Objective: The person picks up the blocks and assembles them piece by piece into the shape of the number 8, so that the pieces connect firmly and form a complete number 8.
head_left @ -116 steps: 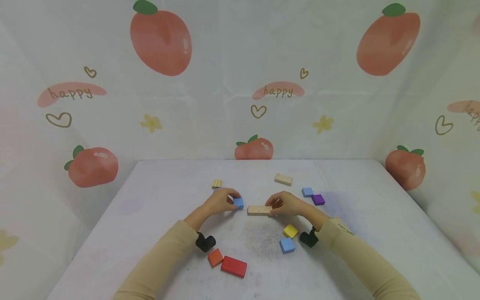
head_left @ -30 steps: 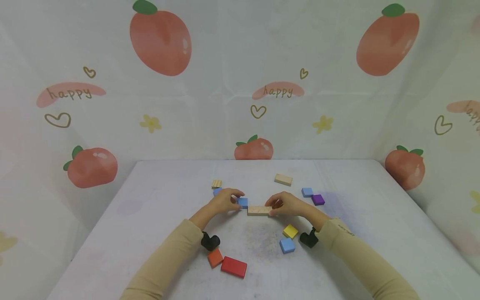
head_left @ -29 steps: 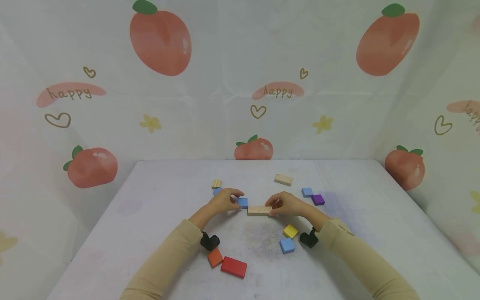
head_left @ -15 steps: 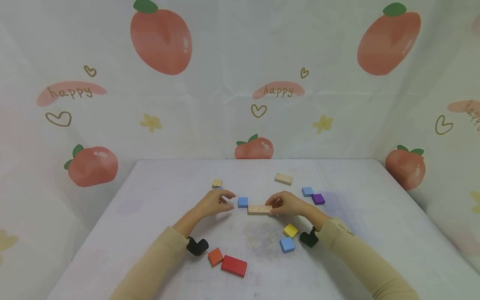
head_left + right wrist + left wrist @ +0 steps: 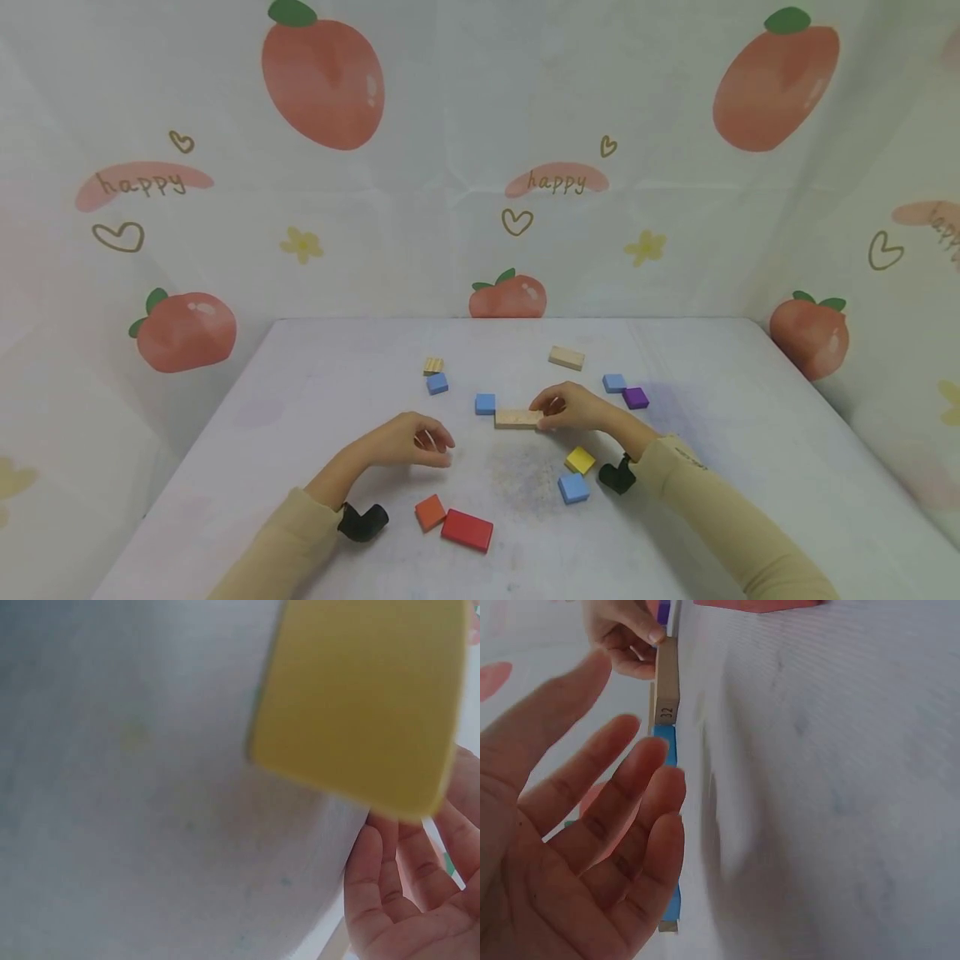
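Observation:
In the head view my right hand (image 5: 570,406) pinches the right end of a long plain wooden block (image 5: 516,419) lying on the table. A small blue block (image 5: 485,404) sits right at its far left corner. My left hand (image 5: 408,440) is over the table to the left, fingers loosely bent and holding nothing. The left wrist view shows that hand's palm (image 5: 577,840) with fingers spread, and beyond it the wooden block (image 5: 666,690) marked 32. In the right wrist view a yellow block (image 5: 360,697) looms in front of the right hand (image 5: 412,907).
Orange (image 5: 431,512) and red (image 5: 467,531) blocks lie near the front. Yellow (image 5: 580,460) and blue (image 5: 573,488) ones are by the right wrist. Farther back are a striped block (image 5: 433,365), blue blocks (image 5: 437,383), a wooden block (image 5: 566,358) and a purple block (image 5: 636,397).
My left hand slid the small blue block right to the wooden block, let go, and drew back left and toward me. The right hand stayed on the wooden block.

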`<state>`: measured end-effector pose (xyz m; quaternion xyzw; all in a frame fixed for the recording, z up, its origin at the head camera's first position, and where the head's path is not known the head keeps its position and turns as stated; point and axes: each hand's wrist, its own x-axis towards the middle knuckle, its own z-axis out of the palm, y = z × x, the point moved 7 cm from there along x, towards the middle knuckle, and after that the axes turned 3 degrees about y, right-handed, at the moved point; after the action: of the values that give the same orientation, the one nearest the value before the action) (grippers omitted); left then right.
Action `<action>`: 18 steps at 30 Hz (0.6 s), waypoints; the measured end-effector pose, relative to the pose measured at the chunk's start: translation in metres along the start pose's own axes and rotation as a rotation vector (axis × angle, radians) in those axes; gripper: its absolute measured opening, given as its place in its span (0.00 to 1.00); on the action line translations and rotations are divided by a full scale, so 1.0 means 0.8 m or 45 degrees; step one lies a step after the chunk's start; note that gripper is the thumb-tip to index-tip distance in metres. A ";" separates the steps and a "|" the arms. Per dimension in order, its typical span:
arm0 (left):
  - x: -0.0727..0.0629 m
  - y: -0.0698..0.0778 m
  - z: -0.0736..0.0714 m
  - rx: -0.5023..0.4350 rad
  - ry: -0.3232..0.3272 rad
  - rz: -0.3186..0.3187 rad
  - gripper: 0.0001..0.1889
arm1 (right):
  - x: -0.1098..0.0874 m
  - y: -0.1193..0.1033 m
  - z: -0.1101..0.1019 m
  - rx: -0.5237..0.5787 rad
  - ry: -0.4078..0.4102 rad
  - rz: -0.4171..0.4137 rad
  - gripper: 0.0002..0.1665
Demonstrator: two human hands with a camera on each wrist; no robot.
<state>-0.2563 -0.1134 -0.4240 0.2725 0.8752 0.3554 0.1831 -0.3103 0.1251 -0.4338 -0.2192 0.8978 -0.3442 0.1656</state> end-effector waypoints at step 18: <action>-0.045 0.002 0.029 -0.176 -0.305 0.022 0.20 | -0.001 0.000 -0.001 -0.001 0.002 -0.011 0.15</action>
<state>-0.2155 -0.1222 -0.4336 0.3071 0.8180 0.3813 0.3018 -0.3102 0.1260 -0.4333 -0.2227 0.8971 -0.3448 0.1635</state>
